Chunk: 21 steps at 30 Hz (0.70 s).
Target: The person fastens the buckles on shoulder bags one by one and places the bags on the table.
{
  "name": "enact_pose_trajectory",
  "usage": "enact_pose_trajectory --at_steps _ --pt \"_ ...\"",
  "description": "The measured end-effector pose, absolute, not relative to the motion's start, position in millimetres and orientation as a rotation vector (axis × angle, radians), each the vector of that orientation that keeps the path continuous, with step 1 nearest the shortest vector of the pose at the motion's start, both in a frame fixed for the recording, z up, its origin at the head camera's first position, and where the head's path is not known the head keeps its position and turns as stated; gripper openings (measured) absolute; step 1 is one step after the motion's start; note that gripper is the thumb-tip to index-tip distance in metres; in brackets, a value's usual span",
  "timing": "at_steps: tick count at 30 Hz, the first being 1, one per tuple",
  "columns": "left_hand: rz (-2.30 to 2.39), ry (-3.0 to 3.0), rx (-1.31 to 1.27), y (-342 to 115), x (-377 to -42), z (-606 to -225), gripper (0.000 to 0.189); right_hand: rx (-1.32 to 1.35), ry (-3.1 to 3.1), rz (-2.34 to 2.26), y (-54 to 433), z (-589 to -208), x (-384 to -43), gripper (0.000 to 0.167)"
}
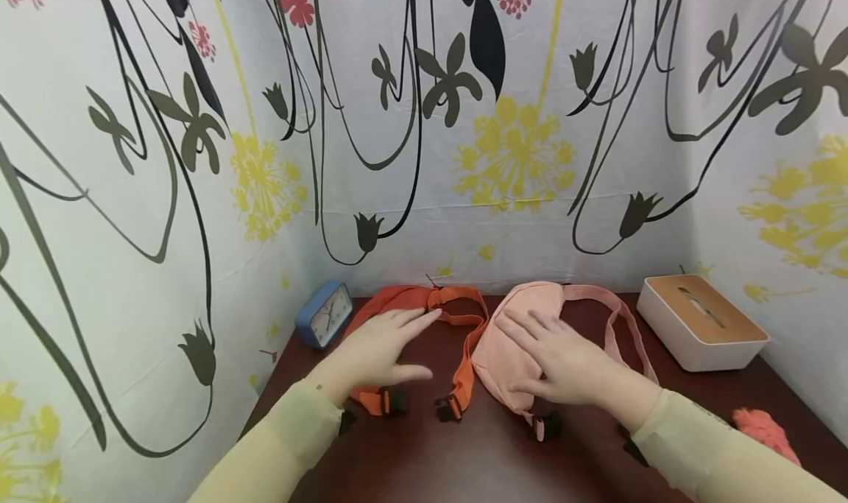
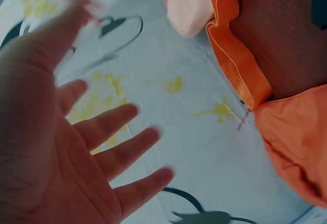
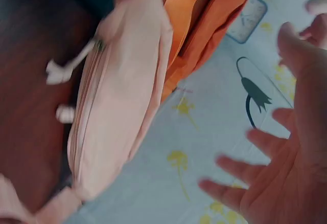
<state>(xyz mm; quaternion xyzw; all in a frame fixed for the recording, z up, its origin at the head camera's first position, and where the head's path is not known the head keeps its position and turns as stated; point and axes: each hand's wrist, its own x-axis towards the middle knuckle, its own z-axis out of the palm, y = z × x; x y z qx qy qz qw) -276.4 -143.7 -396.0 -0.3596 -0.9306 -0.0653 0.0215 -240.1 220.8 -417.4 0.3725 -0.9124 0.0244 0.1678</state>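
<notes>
An orange waist bag [image 1: 404, 297] with an orange strap and black buckles lies on the dark table at the left. To its right lies a pink waist bag [image 1: 506, 341], its strap looped out to the right; zip pulls hang from its zipper in the right wrist view. My left hand [image 1: 377, 348] is over the orange bag, fingers straight and thumb spread, holding nothing. Over the pink bag is my right hand [image 1: 563, 359], also with fingers extended and nothing in it. Both hands hide parts of the bags below them. Each wrist view shows a bare palm with separated fingers.
A blue alarm clock [image 1: 324, 315] stands at the back left of the table [image 1: 397, 466]. At the back right is a white tissue box [image 1: 702, 322] with a wooden lid. A fluffy coral-coloured thing [image 1: 765, 433] lies near the right edge. Patterned cloth [image 1: 424, 171] surrounds the table.
</notes>
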Motion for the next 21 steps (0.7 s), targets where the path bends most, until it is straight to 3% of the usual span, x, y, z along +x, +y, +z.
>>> enact_pose_trajectory --at_steps 6,21 --pt "-0.391 -2.968 -1.024 -162 -276 -424 0.076 1.082 -2.759 0.313 199 -442 -244 0.071" --pt "-0.728 -3.097 -0.854 -195 -273 -490 0.063 1.148 -2.825 0.806 140 -497 -240 0.052"
